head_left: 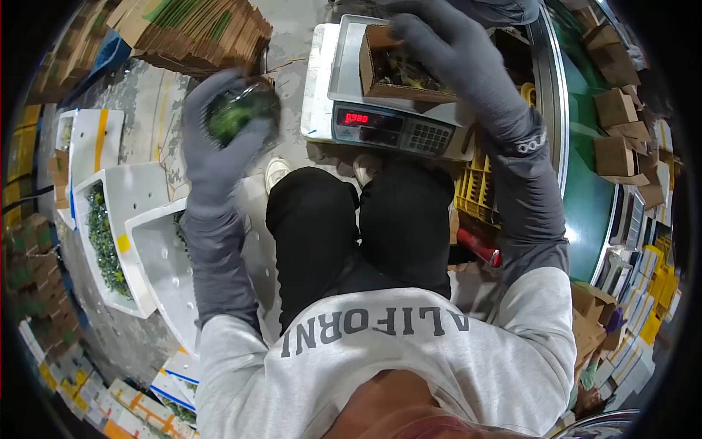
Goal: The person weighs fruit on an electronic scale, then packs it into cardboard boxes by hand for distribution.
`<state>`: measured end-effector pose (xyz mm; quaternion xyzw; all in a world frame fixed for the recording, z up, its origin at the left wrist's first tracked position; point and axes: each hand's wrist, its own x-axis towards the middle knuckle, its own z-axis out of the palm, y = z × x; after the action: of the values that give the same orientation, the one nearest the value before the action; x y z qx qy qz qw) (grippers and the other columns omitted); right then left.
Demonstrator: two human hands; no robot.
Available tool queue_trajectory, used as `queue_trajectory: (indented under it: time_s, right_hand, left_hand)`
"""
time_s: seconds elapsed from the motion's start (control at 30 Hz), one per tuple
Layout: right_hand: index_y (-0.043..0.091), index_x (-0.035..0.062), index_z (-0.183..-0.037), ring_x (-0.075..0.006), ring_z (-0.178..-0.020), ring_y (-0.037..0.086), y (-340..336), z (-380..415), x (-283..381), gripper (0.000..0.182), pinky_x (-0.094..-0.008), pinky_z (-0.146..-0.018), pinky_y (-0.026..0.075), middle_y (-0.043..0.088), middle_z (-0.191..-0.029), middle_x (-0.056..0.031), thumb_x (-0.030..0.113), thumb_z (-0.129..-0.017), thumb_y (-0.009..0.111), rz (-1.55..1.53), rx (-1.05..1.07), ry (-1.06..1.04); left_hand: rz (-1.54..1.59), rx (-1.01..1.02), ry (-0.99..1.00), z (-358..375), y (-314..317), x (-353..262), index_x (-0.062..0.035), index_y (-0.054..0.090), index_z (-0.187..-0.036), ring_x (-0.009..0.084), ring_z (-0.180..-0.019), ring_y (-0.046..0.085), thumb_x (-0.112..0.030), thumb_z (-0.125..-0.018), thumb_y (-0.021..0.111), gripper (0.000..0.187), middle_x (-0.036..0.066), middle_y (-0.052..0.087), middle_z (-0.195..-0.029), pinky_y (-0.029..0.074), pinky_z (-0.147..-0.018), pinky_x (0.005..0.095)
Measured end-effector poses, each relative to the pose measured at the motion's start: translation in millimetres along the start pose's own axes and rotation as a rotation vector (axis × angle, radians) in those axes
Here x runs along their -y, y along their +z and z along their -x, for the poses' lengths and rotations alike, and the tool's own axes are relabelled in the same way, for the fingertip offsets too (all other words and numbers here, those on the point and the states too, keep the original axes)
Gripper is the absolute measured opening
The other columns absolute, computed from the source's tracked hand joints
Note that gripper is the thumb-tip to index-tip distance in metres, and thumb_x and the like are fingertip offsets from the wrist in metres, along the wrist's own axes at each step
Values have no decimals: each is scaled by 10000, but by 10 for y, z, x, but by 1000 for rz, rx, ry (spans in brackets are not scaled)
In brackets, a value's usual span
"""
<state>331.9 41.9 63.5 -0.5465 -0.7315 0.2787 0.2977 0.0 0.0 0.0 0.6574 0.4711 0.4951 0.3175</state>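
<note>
My left hand (218, 135), in a grey glove, is wrapped round a clear plastic container (241, 117) with something green inside, blurred by motion. It is held up over the floor, left of the scale. My right hand (439, 44), gloved in grey too, reaches over the far right part of an open cardboard box (409, 91), its fingers stretched out and holding nothing visible. The box has dark contents, partly hidden by that hand, and sits in the clear tray (347, 69) on a digital scale (395, 132). The red display reads 0.980.
A stack of flattened cardboard (201, 36) stands at the far left. White foam boxes (142, 274), one with green produce, are on the left floor. To the right are a yellow crate (477, 186), a red cylinder (479, 247) and a green conveyor belt (589, 183) with small cartons beyond.
</note>
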Motion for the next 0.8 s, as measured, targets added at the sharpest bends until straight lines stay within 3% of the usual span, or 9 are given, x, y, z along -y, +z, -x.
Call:
queue_trajectory:
  time_s: [0.1,0.23,0.33,0.43,0.57,0.6,0.7,0.77,0.8]
  right_hand:
    - [595,97,-1164,-118,-924,609,-243,83,-434,276,-276,-851,465,657,-1003,-42,245,-934,561,149,4,136]
    - [601,77,-1108,-181,-880,622,-423,79,-864,246,-297,-816,470,645,-934,-102,165,-878,592,384,157,104]
    - [627,66,-1027,-292,-822,648,-308,-27,-813,219,-374,-757,511,652,-863,-148,104,-814,598,700,318,113]
    - [676,73,-977,-331,-900,653,38,-201,-1085,196,-424,-778,525,674,-937,-157,142,-824,575,856,574,134]
    - [690,70,-1013,-324,-997,636,524,-249,-1430,241,-400,-826,521,670,-1019,-158,104,-801,581,886,581,264]
    - [664,27,-913,-363,-864,641,465,-238,-1490,187,-439,-739,513,661,-893,-174,78,-754,580,815,582,167]
    - [642,13,-921,-268,-731,643,48,-108,-1215,171,-367,-655,510,652,-788,-119,82,-771,598,437,550,24]
    - [633,25,-949,-143,-690,616,-378,15,-998,187,-279,-596,481,625,-735,-38,149,-810,639,-295,407,286]
    - [629,23,-956,-107,-683,596,-546,65,-1037,195,-253,-582,471,606,-728,-22,155,-814,646,-274,261,373]
  left_hand:
    - [-2,-203,-314,353,-343,85,0,515,-1203,181,-1010,531,-72,-718,728,535,96,542,-1124,435,-916,324]
    - [-679,-28,-605,1025,-1184,359,-41,502,-1282,262,-1150,476,-191,-815,677,520,171,464,-1272,418,-952,356]
    - [-1177,79,-486,1207,-1149,342,-73,490,-1315,310,-1242,413,-270,-849,648,530,210,399,-1349,372,-1008,373]
    - [-742,64,-437,834,-800,362,-75,491,-1313,318,-1284,382,-270,-861,636,513,210,389,-1370,318,-1052,379]
    - [-462,204,-153,139,79,324,-25,512,-1260,277,-1258,418,-196,-872,622,438,160,468,-1315,336,-1038,360]
    - [-349,281,-99,-12,320,202,-15,509,-1257,265,-1249,430,-187,-875,616,432,157,479,-1304,347,-1029,351]
    - [109,487,-229,-380,813,393,5,458,-1316,210,-1228,445,-148,-908,576,452,118,486,-1319,320,-1044,316]
    - [421,546,-334,-578,1130,665,-19,456,-1332,182,-1196,469,-157,-923,565,445,99,496,-1309,346,-1015,308]
    - [475,542,-419,-686,1234,728,-41,449,-1344,165,-1184,471,-186,-923,576,463,83,497,-1308,355,-1000,302]
